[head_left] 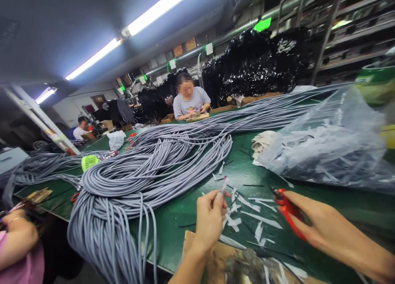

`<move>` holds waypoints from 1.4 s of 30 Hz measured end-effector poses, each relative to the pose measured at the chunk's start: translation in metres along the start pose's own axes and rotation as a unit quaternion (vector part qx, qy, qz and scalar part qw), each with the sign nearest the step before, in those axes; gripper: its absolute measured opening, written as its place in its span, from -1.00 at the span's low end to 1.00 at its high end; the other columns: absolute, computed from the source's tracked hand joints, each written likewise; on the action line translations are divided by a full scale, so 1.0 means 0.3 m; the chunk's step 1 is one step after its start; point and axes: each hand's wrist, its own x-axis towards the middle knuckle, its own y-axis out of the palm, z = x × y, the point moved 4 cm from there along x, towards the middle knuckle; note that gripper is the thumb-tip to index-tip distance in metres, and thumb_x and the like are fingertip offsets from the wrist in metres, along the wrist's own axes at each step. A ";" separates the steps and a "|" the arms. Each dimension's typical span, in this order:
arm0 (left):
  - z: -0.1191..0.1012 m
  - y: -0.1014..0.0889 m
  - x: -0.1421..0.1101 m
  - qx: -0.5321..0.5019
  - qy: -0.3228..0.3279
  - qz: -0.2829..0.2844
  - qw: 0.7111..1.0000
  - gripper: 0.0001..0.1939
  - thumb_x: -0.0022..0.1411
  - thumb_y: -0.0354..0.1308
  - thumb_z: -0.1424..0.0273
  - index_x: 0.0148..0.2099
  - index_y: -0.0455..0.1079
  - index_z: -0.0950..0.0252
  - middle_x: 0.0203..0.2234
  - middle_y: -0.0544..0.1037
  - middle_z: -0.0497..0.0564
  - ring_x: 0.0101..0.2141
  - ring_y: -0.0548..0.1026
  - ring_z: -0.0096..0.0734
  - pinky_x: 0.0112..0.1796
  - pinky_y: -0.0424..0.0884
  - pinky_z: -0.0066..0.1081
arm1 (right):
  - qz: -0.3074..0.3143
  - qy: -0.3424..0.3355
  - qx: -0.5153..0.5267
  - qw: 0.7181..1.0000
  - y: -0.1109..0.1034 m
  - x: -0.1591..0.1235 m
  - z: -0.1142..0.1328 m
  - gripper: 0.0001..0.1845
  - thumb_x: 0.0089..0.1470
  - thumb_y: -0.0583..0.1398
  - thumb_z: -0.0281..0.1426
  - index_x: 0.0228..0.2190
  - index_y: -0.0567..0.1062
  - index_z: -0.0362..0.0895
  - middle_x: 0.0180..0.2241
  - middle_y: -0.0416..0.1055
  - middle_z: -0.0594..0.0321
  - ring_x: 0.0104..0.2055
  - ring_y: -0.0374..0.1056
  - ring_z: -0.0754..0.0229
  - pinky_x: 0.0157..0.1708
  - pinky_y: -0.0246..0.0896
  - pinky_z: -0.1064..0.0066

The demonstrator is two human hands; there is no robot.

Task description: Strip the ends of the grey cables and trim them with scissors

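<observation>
Pinched in the fingers of my left hand (211, 214) is the end of a grey cable (223, 186), its stripped tip showing thin coloured wires, one reddish. My right hand (321, 222) is wrapped round red-handled cutters (288, 214), held to the right and apart from the cable end. Their jaws point up and left; blur hides whether the blades touch. Under and between my hands lie white strip scraps (262, 219) and short black pieces on the green table (185, 212). Below my left hand is a piece of brown cardboard (216, 259).
Large bundles of grey cable (123, 177) cover the table's left and middle. A clear plastic bag (333, 152) of white strips stands at right beside a cloth (262, 146). One person (191, 98) works across the table; another person's arm (18, 234) shows at left.
</observation>
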 end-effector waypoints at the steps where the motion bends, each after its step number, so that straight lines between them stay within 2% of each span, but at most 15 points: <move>1: -0.002 0.002 0.001 -0.021 -0.006 -0.001 1.000 -0.42 -0.01 0.19 -0.09 -0.38 0.46 0.43 -0.64 0.18 -0.16 -0.68 -0.03 -0.70 -0.66 -0.15 -0.55 | 0.044 -0.028 0.014 0.999 0.010 0.020 0.030 -0.86 0.10 0.13 -0.40 -0.45 0.47 0.02 -0.58 0.51 0.25 -0.61 0.39 0.21 -0.62 0.28 0.48; 2: -0.005 0.002 0.001 -0.035 -0.007 -0.006 0.999 -0.41 -0.05 0.21 -0.10 -0.39 0.45 0.43 -0.65 0.19 -0.16 -0.68 -0.02 -0.71 -0.66 -0.14 -0.56 | 0.081 -0.051 0.004 0.995 0.023 0.037 0.058 -0.90 0.09 0.15 -0.33 -0.38 0.49 0.00 -0.49 0.55 0.22 -0.53 0.43 0.17 -0.54 0.33 0.44; 3: -0.007 0.001 0.002 -0.045 -0.006 -0.014 0.999 -0.41 -0.07 0.23 -0.10 -0.41 0.44 0.43 -0.65 0.20 -0.16 -0.68 0.00 -0.71 -0.66 -0.13 -0.56 | 0.086 -0.059 -0.010 0.994 0.031 0.052 0.078 -0.87 0.09 0.15 -0.28 -0.37 0.48 -0.03 -0.45 0.56 0.18 -0.48 0.45 0.14 -0.50 0.35 0.39; 7: -0.008 -0.012 0.006 -0.064 0.002 -0.046 0.997 -0.43 -0.08 0.25 -0.09 -0.41 0.43 0.41 -0.70 0.19 -0.18 -0.70 0.04 -0.69 -0.67 -0.08 -0.57 | 0.074 -0.089 -0.074 0.990 0.072 0.084 0.117 -0.74 0.05 0.15 -0.16 -0.35 0.46 -0.10 -0.40 0.55 0.14 -0.42 0.45 0.10 -0.41 0.30 0.30; 13: 0.000 -0.019 0.005 -0.014 0.015 -0.081 0.997 -0.54 0.03 0.21 0.03 -0.37 0.47 0.41 -0.70 0.30 -0.11 -0.71 0.16 -0.63 -0.68 0.04 -0.55 | 0.004 -0.155 -0.136 0.979 0.068 0.105 0.134 -0.77 0.14 0.04 -0.20 -0.31 0.38 -0.07 -0.41 0.50 0.20 -0.44 0.41 0.16 -0.39 0.13 0.30; 18: 0.002 -0.025 -0.001 0.034 0.028 -0.105 0.993 -0.63 0.03 0.19 0.16 -0.33 0.53 0.42 -0.64 0.43 -0.02 -0.69 0.25 -0.58 -0.65 0.13 -0.52 | -0.020 -0.206 -0.181 0.962 0.062 0.122 0.173 -0.76 0.22 -0.06 -0.27 -0.36 0.34 -0.06 -0.45 0.48 0.22 -0.49 0.36 0.18 -0.42 0.01 0.29; 23: 0.001 -0.034 -0.001 0.015 0.018 -0.119 0.993 -0.65 -0.09 0.28 0.20 -0.39 0.56 0.44 -0.65 0.46 0.01 -0.72 0.27 -0.57 -0.65 0.19 -0.50 | 0.001 -0.225 -0.205 0.953 0.071 0.125 0.195 -0.65 0.26 -0.11 -0.33 -0.45 0.37 -0.05 -0.51 0.48 0.22 -0.50 0.36 0.16 -0.45 -0.04 0.28; 27: -0.020 -0.026 -0.001 -0.029 -0.004 -0.104 0.994 -0.60 -0.21 0.35 0.15 -0.52 0.52 0.46 -0.73 0.40 0.00 -0.76 0.23 -0.58 -0.72 0.15 -0.52 | 0.001 -0.228 -0.171 0.958 0.066 0.116 0.200 -0.57 0.29 -0.12 -0.31 -0.50 0.39 -0.07 -0.56 0.47 0.24 -0.60 0.31 0.21 -0.50 -0.03 0.30; 32: -0.041 -0.016 -0.004 -0.048 -0.021 -0.114 0.992 -0.66 -0.28 0.37 0.24 -0.52 0.56 0.47 -0.76 0.42 0.00 -0.77 0.28 -0.57 -0.72 0.17 -0.54 | 0.035 -0.161 -0.058 0.985 0.053 0.089 0.183 -0.54 0.28 -0.08 -0.23 -0.55 0.42 -0.04 -0.64 0.45 0.28 -0.71 0.23 0.25 -0.59 0.01 0.34; 34: -0.040 -0.016 -0.005 -0.045 -0.027 -0.129 0.990 -0.71 -0.30 0.37 0.30 -0.52 0.57 0.46 -0.78 0.41 -0.01 -0.75 0.32 -0.52 -0.72 0.19 -0.54 | 0.046 -0.089 0.016 0.995 0.046 0.083 0.168 -0.55 0.22 -0.02 -0.13 -0.58 0.43 -0.03 -0.69 0.41 0.30 -0.71 0.24 0.24 -0.63 0.04 0.37; 36: -0.037 -0.018 -0.006 -0.038 -0.021 -0.139 0.989 -0.75 -0.30 0.36 0.35 -0.52 0.58 0.44 -0.76 0.45 0.01 -0.73 0.37 -0.48 -0.70 0.23 -0.53 | 0.041 0.033 0.090 0.995 0.042 0.087 0.144 -0.54 0.09 0.07 0.01 -0.61 0.42 -0.03 -0.73 0.36 0.30 -0.72 0.22 0.24 -0.67 0.07 0.40; 39: -0.030 -0.019 -0.008 -0.015 0.008 -0.130 0.991 -0.81 -0.27 0.35 0.39 -0.51 0.59 0.40 -0.70 0.51 0.03 -0.70 0.42 -0.43 -0.64 0.33 -0.48 | 0.022 0.209 0.199 0.957 0.053 0.107 0.119 -0.48 -0.10 0.15 0.16 -0.63 0.39 -0.04 -0.70 0.35 0.29 -0.69 0.22 0.23 -0.66 0.17 0.41; 42: -0.025 -0.017 -0.015 0.055 0.039 -0.108 0.992 -0.86 -0.19 0.32 0.42 -0.48 0.61 0.36 -0.65 0.55 0.04 -0.65 0.46 -0.38 -0.57 0.39 -0.42 | 0.022 0.286 0.309 0.907 0.082 0.136 0.131 -0.44 -0.31 0.26 0.18 -0.60 0.38 -0.06 -0.61 0.42 0.27 -0.59 0.31 0.19 -0.56 0.28 0.38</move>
